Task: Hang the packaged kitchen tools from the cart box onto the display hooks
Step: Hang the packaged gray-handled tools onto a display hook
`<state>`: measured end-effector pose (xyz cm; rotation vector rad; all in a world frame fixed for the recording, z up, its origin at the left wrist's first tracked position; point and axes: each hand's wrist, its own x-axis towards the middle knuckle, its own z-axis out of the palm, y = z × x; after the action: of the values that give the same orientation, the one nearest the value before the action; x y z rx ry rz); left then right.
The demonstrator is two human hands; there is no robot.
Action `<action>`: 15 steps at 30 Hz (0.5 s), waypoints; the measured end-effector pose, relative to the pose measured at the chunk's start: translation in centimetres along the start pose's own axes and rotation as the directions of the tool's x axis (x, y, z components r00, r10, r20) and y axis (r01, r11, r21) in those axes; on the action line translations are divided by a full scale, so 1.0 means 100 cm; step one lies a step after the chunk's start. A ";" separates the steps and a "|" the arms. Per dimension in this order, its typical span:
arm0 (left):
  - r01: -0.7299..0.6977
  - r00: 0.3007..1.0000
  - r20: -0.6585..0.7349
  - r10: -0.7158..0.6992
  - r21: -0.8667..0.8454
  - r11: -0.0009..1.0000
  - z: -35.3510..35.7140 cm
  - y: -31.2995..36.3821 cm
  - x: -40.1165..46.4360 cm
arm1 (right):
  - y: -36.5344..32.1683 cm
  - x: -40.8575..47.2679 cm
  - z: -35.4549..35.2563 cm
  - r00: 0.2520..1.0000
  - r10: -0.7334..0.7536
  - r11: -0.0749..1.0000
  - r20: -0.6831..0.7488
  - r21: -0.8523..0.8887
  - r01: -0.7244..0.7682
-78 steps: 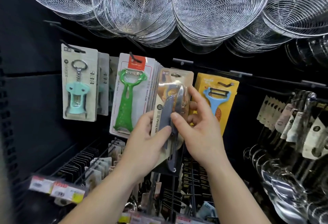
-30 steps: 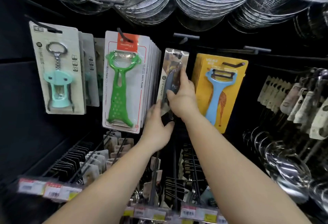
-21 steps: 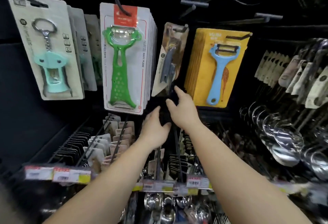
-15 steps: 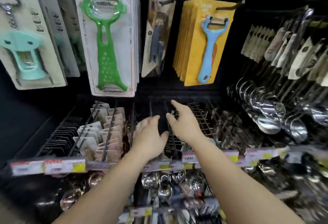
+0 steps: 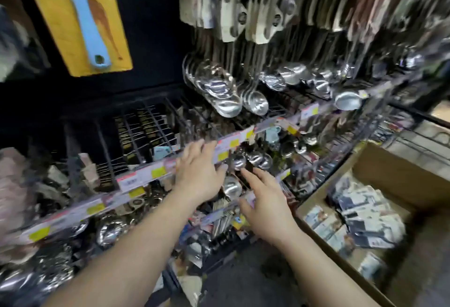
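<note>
Your left hand (image 5: 199,172) is empty, its fingers (image 5: 194,147) straight and spread, palm down, reaching forward in front of the price-label rail (image 5: 151,175) on the display rack; whether the fingertips actually touch the rail is blurred. Your right hand (image 5: 265,205) is empty too, fingers (image 5: 253,176) loosely extended and a little apart, palm down, held lower and to the right of the left hand, in front of the hanging steel spoons (image 5: 237,160). Both forearms stretch out from the bottom of the view, the two hands near each other but apart. The packaged kitchen tools (image 5: 355,224) lie in a heap inside the cardboard cart box (image 5: 399,180) at lower right, well apart from the right hand. Up on the display, a blue peeler on a yellow card (image 5: 80,19) hangs at top left, and steel ladles (image 5: 224,87) hang in rows to its right.
</note>
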<state>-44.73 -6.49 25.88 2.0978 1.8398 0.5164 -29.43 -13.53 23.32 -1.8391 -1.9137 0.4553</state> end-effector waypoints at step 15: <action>-0.375 0.838 0.396 0.376 -0.085 0.923 0.198 0.217 -0.024 | 0.288 -0.062 -0.129 0.833 0.528 0.842 -0.166 -0.031 -0.539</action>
<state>-16.76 -11.54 17.93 2.3571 1.2006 0.1428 1.94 -18.91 18.57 -2.3866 -1.3083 0.4006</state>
